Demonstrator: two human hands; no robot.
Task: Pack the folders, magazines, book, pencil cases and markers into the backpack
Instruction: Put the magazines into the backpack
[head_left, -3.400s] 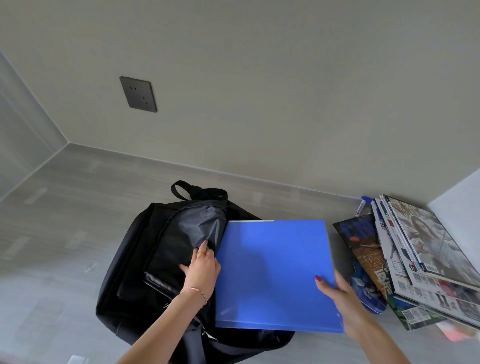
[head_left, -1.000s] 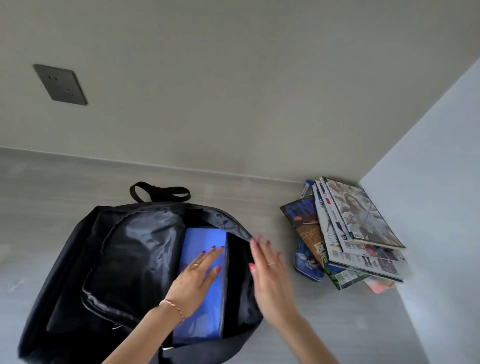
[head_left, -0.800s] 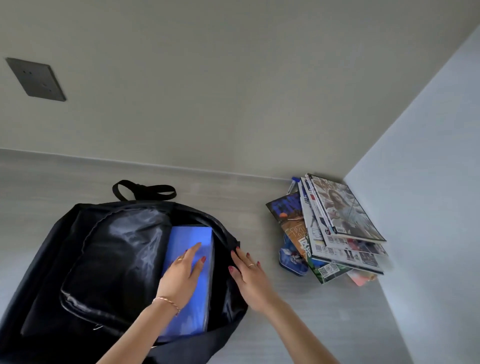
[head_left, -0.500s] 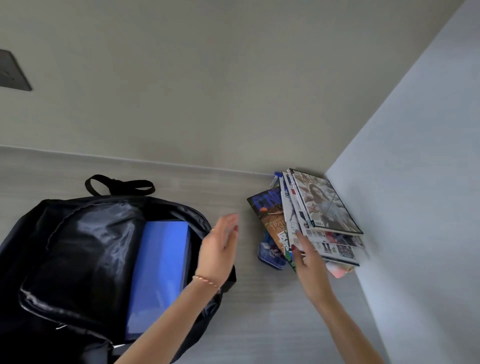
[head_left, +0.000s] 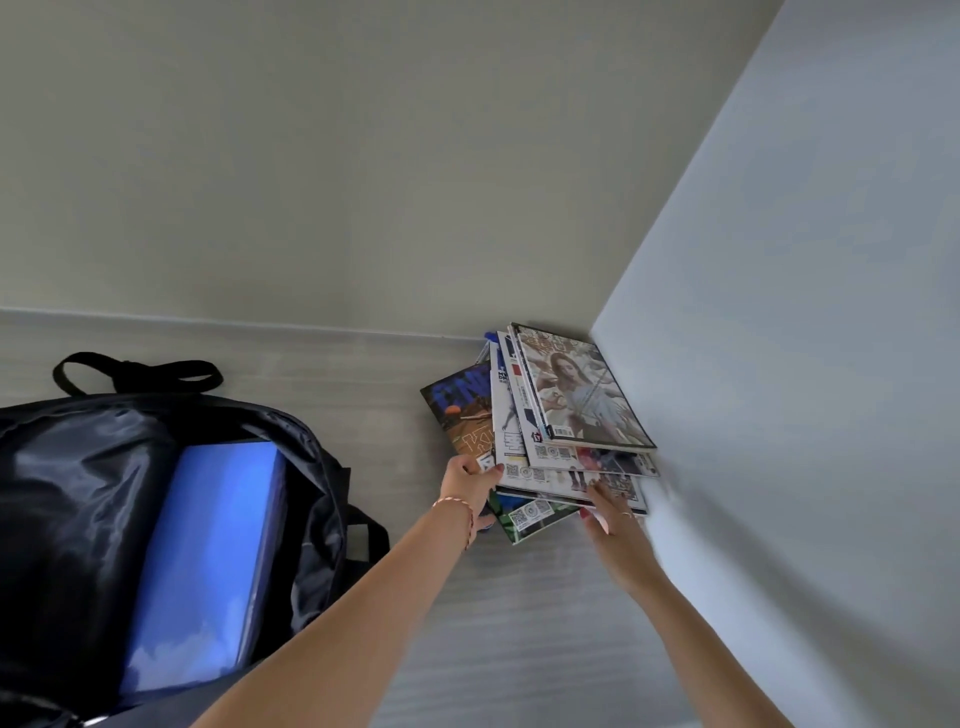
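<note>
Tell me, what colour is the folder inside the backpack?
Blue: the folder shows clearly in the head view.

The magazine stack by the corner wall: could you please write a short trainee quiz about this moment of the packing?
1. True or false: the blue folder sits inside the open backpack.
2. Which hands touch the magazine stack? A) left hand only B) right hand only C) both
3. Fill in: the stack lies beside the ____ on its right.

Key: 1 true; 2 C; 3 wall.
</note>
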